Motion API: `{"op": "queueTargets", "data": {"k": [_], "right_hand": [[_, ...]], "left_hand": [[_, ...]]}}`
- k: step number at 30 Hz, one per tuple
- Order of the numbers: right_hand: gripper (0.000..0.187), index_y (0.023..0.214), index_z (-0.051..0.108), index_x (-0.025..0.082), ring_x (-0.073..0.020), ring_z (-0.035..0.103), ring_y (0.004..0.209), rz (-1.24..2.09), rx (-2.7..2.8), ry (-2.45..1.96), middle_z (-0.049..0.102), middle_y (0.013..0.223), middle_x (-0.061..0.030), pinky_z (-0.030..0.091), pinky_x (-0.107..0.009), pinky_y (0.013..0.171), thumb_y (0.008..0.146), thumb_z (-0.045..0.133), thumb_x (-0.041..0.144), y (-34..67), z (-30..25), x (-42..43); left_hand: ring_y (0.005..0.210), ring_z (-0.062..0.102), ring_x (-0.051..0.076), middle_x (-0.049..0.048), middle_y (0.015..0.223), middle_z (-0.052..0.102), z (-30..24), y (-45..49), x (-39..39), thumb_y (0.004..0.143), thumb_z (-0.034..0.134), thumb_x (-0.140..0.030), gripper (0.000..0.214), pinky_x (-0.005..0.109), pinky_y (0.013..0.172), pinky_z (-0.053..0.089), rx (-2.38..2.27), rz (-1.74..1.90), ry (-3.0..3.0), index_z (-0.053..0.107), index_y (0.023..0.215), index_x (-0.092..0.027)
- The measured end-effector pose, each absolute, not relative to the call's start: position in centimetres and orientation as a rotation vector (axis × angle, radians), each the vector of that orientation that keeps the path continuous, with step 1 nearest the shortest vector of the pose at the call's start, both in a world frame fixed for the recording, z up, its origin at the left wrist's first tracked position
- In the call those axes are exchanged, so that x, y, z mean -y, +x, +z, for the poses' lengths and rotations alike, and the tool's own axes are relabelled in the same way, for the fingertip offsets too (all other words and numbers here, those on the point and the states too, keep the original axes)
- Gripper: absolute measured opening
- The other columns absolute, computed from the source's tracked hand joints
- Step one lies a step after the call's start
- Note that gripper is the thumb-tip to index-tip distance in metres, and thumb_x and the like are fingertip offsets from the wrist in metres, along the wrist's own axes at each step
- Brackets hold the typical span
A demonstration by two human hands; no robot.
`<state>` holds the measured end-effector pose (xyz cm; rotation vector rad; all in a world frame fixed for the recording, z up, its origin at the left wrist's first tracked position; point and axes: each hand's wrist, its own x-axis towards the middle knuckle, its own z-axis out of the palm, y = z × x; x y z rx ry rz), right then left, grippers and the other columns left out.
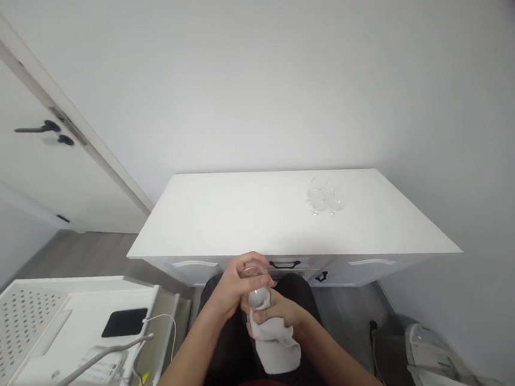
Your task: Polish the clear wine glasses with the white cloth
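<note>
Over my lap, my left hand [236, 288] curls its fingers around the upper part of a clear drinking glass [258, 298]. My right hand [282, 308] grips a white cloth [278, 352] against the lower part of the same glass. The cloth's loose end hangs down toward my lap. Fingers and cloth hide much of the glass. Beyond my hands, several clear glasses [323, 197] stand grouped on the right half of the white cabinet top [236, 213].
The cabinet has black handles [284, 265] just past my hands. To my left stands a white desk [126, 297] with a black phone [124, 323] and a white cable. A pale appliance [434, 352] is at the lower right. A door [25, 171] is at the far left.
</note>
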<state>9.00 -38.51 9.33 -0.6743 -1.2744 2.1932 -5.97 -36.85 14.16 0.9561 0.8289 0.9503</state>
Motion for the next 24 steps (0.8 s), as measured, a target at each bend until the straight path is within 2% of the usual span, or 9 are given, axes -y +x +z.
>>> {"op": "queueTargets", "data": {"k": [3, 5, 6, 9, 12, 15, 19, 22, 24], "right_hand": [[0.023, 0.095, 0.067, 0.021, -0.0236, 0.061, 0.083, 1.557, 1.51, -1.032, 0.067, 0.086, -0.0059, 0.053, -0.041, 0.086, 0.077, 0.077, 0.031, 8.3, 9.1, 38.8], [0.03, 0.108, 0.069, 0.019, -0.0287, 0.063, 0.091, 1.152, 1.607, -1.225, 0.071, 0.095, -0.0116, 0.052, -0.049, 0.095, 0.078, 0.07, 0.025, 8.2, 9.4, 38.8], [0.032, 0.11, 0.069, 0.019, -0.0296, 0.064, 0.091, 1.101, 1.634, -1.248, 0.072, 0.095, -0.0122, 0.052, -0.05, 0.096, 0.079, 0.07, 0.024, 8.3, 9.7, 38.7], [0.022, 0.102, 0.07, 0.022, -0.0246, 0.063, 0.081, 1.628, 1.682, -0.956, 0.07, 0.089, -0.0058, 0.054, -0.041, 0.084, 0.084, 0.073, 0.034, 9.6, 11.0, 38.1], [0.029, 0.09, 0.069, 0.022, -0.0182, 0.058, 0.076, 2.084, 1.6, -0.58, 0.066, 0.084, -0.0004, 0.05, -0.033, 0.076, 0.086, 0.079, 0.049, 11.1, 11.8, 37.3], [0.034, 0.094, 0.072, 0.02, -0.0171, 0.057, 0.08, 1.857, 1.576, -0.675, 0.069, 0.089, -0.001, 0.049, -0.031, 0.08, 0.087, 0.081, 0.053, 12.0, 11.5, 36.7], [0.044, 0.111, 0.073, 0.021, -0.0172, 0.058, 0.079, 1.493, 0.827, -0.936, 0.07, 0.092, -0.0016, 0.049, -0.028, 0.073, 0.092, 0.074, 0.062, 11.7, 10.4, 36.5], [0.051, 0.118, 0.072, 0.021, -0.0185, 0.062, 0.086, 1.631, 0.53, -0.823, 0.071, 0.099, -0.0034, 0.051, -0.029, 0.081, 0.088, 0.076, 0.062, 10.5, 10.3, 36.9], [0.043, 0.104, 0.072, 0.019, -0.0178, 0.06, 0.08, 1.815, 0.488, -0.792, 0.068, 0.089, -0.0028, 0.05, -0.029, 0.079, 0.083, 0.081, 0.056, 9.5, 10.5, 37.3]], "left_hand": [[0.072, 0.066, 0.014, 0.0002, 0.078, 0.069, 14.5, -4.8, 37.6, 0.08, 0.087, -0.033, 0.027, 0.024, 0.07, 0.049, -1.168, 1.25, 1.043, 0.068, 0.093, -0.019], [0.075, 0.065, 0.013, -0.0003, 0.081, 0.069, 14.8, -4.3, 38.1, 0.085, 0.083, -0.03, 0.021, 0.024, 0.074, 0.05, -1.287, 1.444, 1.082, 0.066, 0.094, -0.019], [0.075, 0.064, 0.013, -0.0005, 0.081, 0.069, 15.1, -4.3, 38.3, 0.086, 0.082, -0.03, 0.021, 0.024, 0.074, 0.05, -1.271, 1.48, 1.074, 0.065, 0.095, -0.02], [0.069, 0.063, 0.015, -0.0015, 0.075, 0.066, 15.8, -5.1, 38.3, 0.083, 0.085, -0.035, 0.03, 0.025, 0.065, 0.049, -0.99, 1.334, 0.987, 0.064, 0.099, -0.02], [0.068, 0.064, 0.016, -0.0011, 0.072, 0.064, 15.9, -5.8, 38.0, 0.08, 0.088, -0.036, 0.034, 0.025, 0.062, 0.049, -0.818, 1.221, 0.966, 0.064, 0.096, -0.019], [0.073, 0.067, 0.016, 0.0005, 0.076, 0.067, 15.3, -5.6, 38.2, 0.087, 0.084, -0.033, 0.026, 0.026, 0.067, 0.052, -0.927, 1.374, 1.03, 0.064, 0.096, -0.019], [0.082, 0.07, 0.017, 0.0006, 0.082, 0.067, 14.5, -4.6, 38.7, 0.093, 0.077, -0.023, 0.014, 0.031, 0.081, 0.057, -1.023, 1.748, 1.144, 0.064, 0.097, -0.02], [0.083, 0.071, 0.019, 0.0015, 0.082, 0.067, 14.7, -4.3, 38.8, 0.092, 0.073, -0.012, 0.013, 0.037, 0.083, 0.06, -0.928, 1.95, 1.416, 0.066, 0.099, -0.021], [0.079, 0.071, 0.021, 0.0031, 0.08, 0.069, 14.9, -4.2, 38.7, 0.09, 0.071, -0.009, 0.016, 0.04, 0.077, 0.062, -0.761, 1.859, 1.679, 0.067, 0.1, -0.021]]}}
